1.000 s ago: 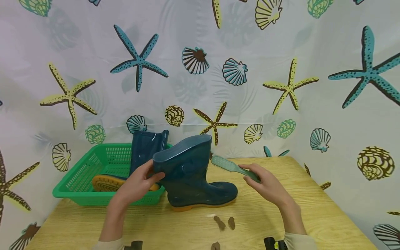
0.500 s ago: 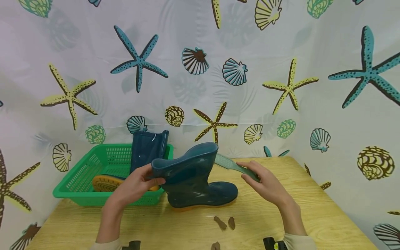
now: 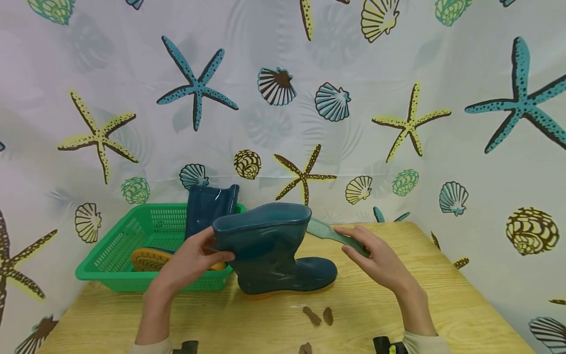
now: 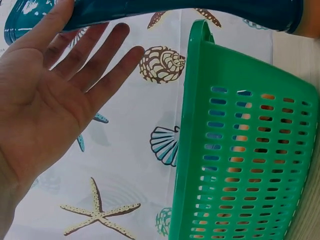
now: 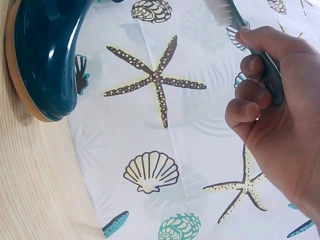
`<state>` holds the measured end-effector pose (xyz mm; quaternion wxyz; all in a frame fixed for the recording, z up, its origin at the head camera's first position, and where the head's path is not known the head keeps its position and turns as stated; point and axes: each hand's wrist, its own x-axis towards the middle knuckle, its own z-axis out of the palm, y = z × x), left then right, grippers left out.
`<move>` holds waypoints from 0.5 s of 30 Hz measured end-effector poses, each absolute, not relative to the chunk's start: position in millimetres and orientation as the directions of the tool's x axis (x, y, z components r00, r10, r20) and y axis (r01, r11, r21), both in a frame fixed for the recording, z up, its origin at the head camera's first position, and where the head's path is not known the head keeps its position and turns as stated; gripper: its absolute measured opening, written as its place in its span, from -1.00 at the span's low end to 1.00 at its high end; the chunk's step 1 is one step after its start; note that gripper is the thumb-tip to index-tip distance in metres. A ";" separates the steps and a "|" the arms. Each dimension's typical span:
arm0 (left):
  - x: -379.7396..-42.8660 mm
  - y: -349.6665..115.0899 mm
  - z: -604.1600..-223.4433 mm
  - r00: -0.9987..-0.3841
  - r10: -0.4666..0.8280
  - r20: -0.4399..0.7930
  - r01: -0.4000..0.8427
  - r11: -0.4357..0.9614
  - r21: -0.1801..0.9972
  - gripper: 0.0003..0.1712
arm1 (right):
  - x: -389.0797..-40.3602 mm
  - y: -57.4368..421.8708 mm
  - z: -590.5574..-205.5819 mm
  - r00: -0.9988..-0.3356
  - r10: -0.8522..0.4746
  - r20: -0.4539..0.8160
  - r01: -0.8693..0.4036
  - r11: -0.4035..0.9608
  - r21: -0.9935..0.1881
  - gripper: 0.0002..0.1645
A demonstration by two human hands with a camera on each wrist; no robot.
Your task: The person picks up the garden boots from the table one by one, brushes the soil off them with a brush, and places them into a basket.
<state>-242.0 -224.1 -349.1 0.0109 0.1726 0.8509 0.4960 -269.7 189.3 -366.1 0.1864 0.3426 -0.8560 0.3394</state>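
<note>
A dark blue rubber boot with a tan sole stands on the table, toe to the right. My left hand pinches its top rim at the left, thumb on the near side; the left wrist view shows the other fingers spread out, partly behind the shaft. My right hand grips the handle of a pale green brush. The brush head is right of the boot's shaft, its end hidden behind the rim. White bristles show in the right wrist view; whether they touch the boot is hidden.
Back left stands a green plastic basket with another blue boot shaft rising from it and a tan sole lying inside. Several brown clumps lie on the table in front. A patterned cloth hangs behind.
The brush has shifted slightly right, and its head has gone partly behind the boot's rim. The shaft's top has bent, its right side sinking and the opening facing me more. Both hands keep their hold.
</note>
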 end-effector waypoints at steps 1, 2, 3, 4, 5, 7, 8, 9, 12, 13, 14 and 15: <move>-241.5 -225.0 -347.9 -0.946 0.286 0.150 0.272 0.455 0.848 -0.32 | -269.8 189.7 -366.1 -0.696 -0.461 0.551 -0.714 0.529 -0.458 -0.50; -240.2 -226.3 -346.3 -0.952 0.267 0.152 0.264 0.461 0.847 -0.29 | -269.9 190.1 -366.0 -0.695 -0.463 0.550 -0.715 0.524 -0.463 -0.50; -238.8 -227.8 -344.5 -0.953 0.251 0.168 0.270 0.462 0.845 -0.28 | -270.1 190.5 -366.0 -0.694 -0.464 0.551 -0.717 0.519 -0.465 -0.50; -237.0 -229.4 -342.5 -0.952 0.236 0.197 0.288 0.465 0.837 -0.29 | -270.3 190.9 -366.0 -0.694 -0.465 0.551 -0.717 0.517 -0.467 -0.50; -234.7 -230.9 -340.2 -0.947 0.218 0.235 0.312 0.470 0.826 -0.30 | -270.5 191.2 -366.1 -0.694 -0.465 0.550 -0.717 0.515 -0.470 -0.50; -229.3 -232.6 -334.7 -0.926 0.172 0.336 0.376 0.495 0.783 -0.37 | -270.7 191.6 -366.2 -0.697 -0.464 0.547 -0.714 0.515 -0.474 -0.50; -226.0 -232.7 -331.6 -0.908 0.151 0.390 0.410 0.505 0.760 -0.41 | -270.8 191.7 -366.2 -0.699 -0.463 0.546 -0.713 0.517 -0.474 -0.50; -222.7 -231.9 -328.4 -0.886 0.132 0.445 0.446 0.511 0.735 -0.46 | -270.8 191.8 -366.3 -0.701 -0.461 0.545 -0.711 0.518 -0.476 -0.50; -211.1 -225.7 -318.5 -0.800 0.090 0.593 0.540 0.539 0.646 -0.54 | -270.8 191.8 -366.7 -0.708 -0.459 0.537 -0.704 0.522 -0.481 -0.50; -207.3 -222.5 -315.4 -0.761 0.093 0.642 0.581 0.536 0.612 -0.55 | -270.7 191.8 -366.9 -0.709 -0.459 0.535 -0.703 0.523 -0.483 -0.50; -203.5 -219.0 -312.0 -0.724 0.104 0.681 0.621 0.528 0.579 -0.55 | -270.7 191.9 -367.1 -0.710 -0.460 0.533 -0.702 0.523 -0.483 -0.50; -199.7 -215.2 -308.8 -0.686 0.123 0.717 0.661 0.515 0.545 -0.55 | -270.6 192.0 -367.3 -0.711 -0.461 0.531 -0.701 0.523 -0.485 -0.50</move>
